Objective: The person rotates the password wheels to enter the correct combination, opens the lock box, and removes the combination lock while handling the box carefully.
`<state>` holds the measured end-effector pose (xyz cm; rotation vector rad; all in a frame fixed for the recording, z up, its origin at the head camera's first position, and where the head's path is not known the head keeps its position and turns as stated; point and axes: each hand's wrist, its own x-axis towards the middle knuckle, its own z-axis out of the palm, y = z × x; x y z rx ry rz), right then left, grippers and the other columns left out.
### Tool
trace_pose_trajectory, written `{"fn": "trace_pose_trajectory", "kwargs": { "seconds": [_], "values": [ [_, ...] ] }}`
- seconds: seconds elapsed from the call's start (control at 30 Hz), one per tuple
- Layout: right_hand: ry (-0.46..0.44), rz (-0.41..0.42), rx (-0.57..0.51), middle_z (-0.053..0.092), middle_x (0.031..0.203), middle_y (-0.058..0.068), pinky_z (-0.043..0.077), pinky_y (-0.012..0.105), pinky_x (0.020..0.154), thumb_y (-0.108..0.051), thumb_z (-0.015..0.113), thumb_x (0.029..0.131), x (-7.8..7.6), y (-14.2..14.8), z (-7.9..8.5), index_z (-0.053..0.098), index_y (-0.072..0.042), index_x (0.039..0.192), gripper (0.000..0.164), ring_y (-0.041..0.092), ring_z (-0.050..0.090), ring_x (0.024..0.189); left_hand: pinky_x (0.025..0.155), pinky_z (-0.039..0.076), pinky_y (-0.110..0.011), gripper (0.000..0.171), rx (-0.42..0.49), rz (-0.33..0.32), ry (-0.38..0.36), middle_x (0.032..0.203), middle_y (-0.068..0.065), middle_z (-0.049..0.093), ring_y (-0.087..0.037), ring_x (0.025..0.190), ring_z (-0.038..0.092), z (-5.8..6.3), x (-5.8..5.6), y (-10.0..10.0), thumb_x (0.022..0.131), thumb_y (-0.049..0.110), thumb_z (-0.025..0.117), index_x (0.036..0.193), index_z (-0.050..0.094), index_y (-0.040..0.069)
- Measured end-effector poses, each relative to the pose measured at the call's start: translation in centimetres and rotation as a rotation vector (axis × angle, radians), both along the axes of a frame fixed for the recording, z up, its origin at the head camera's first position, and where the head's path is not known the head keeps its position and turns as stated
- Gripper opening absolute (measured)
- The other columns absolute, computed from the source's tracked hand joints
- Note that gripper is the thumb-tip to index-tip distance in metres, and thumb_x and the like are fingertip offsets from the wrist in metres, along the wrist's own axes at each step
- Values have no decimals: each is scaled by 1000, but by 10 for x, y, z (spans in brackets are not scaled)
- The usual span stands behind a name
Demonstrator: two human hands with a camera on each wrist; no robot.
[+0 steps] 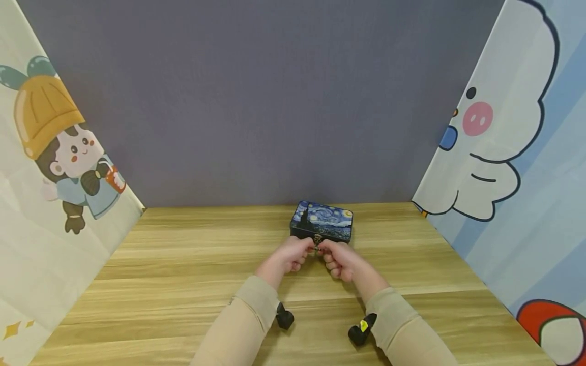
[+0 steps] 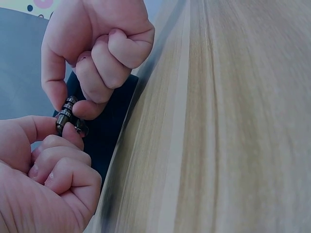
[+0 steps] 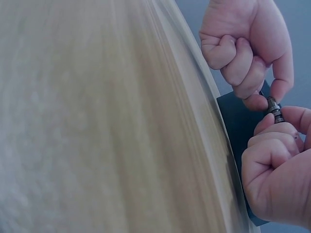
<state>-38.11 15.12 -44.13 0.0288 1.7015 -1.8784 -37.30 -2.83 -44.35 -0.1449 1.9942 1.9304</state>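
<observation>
A dark box point(image 1: 326, 219) with a starry night painting on its lid lies at the back of the table, its lid down. A brass-coloured clasp point(image 1: 318, 237) sits at the middle of its front. There hangs a small cylindrical combination padlock point(image 2: 67, 112) with ringed dials. My left hand point(image 1: 296, 252) pinches one end of the padlock between thumb and forefinger. From the other side my right hand point(image 1: 340, 259) pinches the opposite end, fingertips close to those of the left. In both hands the other fingers are curled in. The fingertips cover part of the padlock point(image 3: 275, 110).
The wood-grain table point(image 1: 192, 274) spreads around the box. Behind it rises a grey panel point(image 1: 256, 101). Printed cartoon sheets stand on the left point(image 1: 36, 244) and right point(image 1: 513, 203). Black wrist devices point(image 1: 284, 317) stick out from both sleeves above the table.
</observation>
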Motion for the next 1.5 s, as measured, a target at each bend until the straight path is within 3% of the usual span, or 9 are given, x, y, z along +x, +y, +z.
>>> {"fn": "trace_pose_trajectory", "kwargs": {
  "seconds": [1.2, 1.5],
  "values": [
    [11, 17, 29, 29, 55, -9, 18, 20, 38, -31, 58, 97, 3, 7, 1, 57, -3, 95, 28, 4, 20, 43, 40, 19, -23, 15, 2, 10, -5, 55, 7, 31, -7, 44, 21, -1, 1, 1, 87, 22, 60, 81, 58, 9],
    [13, 15, 49, 28, 55, -11, 18, 19, 39, -33, 58, 97, 2, 11, 5, 60, 5, 111, 40, 3, 20, 44, 41, 19, -23, 14, -6, 8, 3, 55, 7, 30, -7, 45, 21, 1, 2, 2, 86, 21, 59, 81, 58, 8]
  ]
}}
